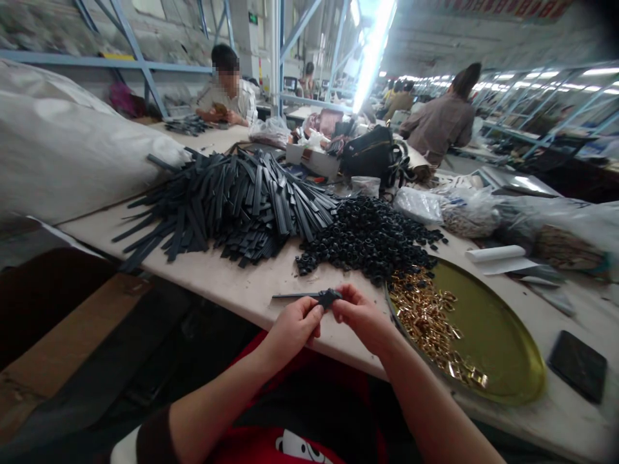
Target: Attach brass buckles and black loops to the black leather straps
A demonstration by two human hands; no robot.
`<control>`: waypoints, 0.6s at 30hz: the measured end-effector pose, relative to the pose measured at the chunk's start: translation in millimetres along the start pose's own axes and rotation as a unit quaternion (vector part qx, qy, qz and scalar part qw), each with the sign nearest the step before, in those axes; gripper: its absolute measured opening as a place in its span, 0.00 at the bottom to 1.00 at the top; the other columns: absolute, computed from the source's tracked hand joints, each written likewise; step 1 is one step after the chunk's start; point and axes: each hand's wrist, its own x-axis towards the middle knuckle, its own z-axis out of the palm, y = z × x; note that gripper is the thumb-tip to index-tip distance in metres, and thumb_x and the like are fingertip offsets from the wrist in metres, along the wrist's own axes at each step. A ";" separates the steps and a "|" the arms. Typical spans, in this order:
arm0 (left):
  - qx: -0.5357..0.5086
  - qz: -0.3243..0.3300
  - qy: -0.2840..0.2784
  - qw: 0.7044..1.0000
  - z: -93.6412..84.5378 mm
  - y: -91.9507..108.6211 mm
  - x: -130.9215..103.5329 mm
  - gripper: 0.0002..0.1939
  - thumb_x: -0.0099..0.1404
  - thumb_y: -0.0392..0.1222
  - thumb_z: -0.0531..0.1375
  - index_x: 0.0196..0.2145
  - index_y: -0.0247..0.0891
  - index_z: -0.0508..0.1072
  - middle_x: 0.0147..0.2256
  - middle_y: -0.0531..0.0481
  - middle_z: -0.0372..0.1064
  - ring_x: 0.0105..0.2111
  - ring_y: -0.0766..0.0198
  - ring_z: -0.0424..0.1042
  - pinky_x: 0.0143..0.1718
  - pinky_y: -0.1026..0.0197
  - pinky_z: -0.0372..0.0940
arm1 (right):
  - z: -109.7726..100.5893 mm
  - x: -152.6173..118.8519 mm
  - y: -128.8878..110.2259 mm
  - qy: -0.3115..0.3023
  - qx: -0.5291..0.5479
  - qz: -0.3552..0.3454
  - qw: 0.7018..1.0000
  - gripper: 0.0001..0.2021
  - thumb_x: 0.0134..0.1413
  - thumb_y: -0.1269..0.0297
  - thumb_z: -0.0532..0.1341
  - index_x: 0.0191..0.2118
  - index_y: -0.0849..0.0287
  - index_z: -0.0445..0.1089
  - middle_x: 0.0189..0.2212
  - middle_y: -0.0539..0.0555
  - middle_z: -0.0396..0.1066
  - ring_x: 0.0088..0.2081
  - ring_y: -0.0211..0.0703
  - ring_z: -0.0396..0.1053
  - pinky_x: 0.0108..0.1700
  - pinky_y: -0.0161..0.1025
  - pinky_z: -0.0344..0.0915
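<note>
Bare forearms (227,393) reach over the table (246,281) to the left hand (296,323) and right hand (360,316), which pinch a dark strip (327,298) between them at their fingertips, its thicker end gripped and its thin tail pointing left, long axis running crosswise.

Legible lettering: none with certainty. Upper right, a banner (507,8) bears a row of large reddish characters, Chinese in form; blur and the top edge of the view prevent a sure reading of the wording. Upper centre-left, a small green sign (253,18) in the background, mounted high above the work area, carries a pale marking too small to make out as word or symbol.
</note>
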 end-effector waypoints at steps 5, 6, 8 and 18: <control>0.085 0.044 0.030 0.995 -0.6 -5.6 -5.7 0.12 0.61 0.47 0.50 0.29 0.36 0.66 0.16 0.59 0.58 0.14 0.73 0.56 0.16 0.70 0.51 | 11.9 -18.5 6.9 0.041 0.123 0.045 0.990 0.13 0.40 0.58 0.65 0.29 0.60 0.66 0.23 0.48 0.68 0.23 0.32 0.62 0.26 0.31 0.59; 0.092 0.040 0.030 0.995 0.6 -6.1 -7.7 0.12 0.61 0.47 0.50 0.29 0.36 0.65 0.16 0.59 0.58 0.14 0.73 0.56 0.16 0.70 0.51 | 11.8 -18.9 10.4 0.059 0.130 0.040 0.989 0.13 0.40 0.57 0.65 0.28 0.60 0.66 0.22 0.47 0.68 0.24 0.32 0.63 0.27 0.31 0.59; 0.097 0.024 0.026 0.995 4.0 -7.1 -11.4 0.12 0.61 0.48 0.50 0.28 0.37 0.65 0.16 0.59 0.58 0.13 0.72 0.56 0.15 0.69 0.50 | 12.2 -19.0 18.0 0.089 0.127 0.015 0.988 0.12 0.39 0.58 0.66 0.26 0.59 0.66 0.22 0.47 0.67 0.25 0.33 0.64 0.28 0.32 0.61; 0.292 0.077 -0.053 0.952 0.2 14.1 -17.3 0.12 0.59 0.41 0.50 0.20 0.37 0.66 0.20 0.54 0.63 0.22 0.66 0.60 0.24 0.66 0.50 | 8.9 -45.0 31.1 0.096 -0.196 -0.181 0.959 0.05 0.50 0.65 0.59 0.34 0.53 0.70 0.31 0.51 0.73 0.35 0.42 0.68 0.39 0.41 0.64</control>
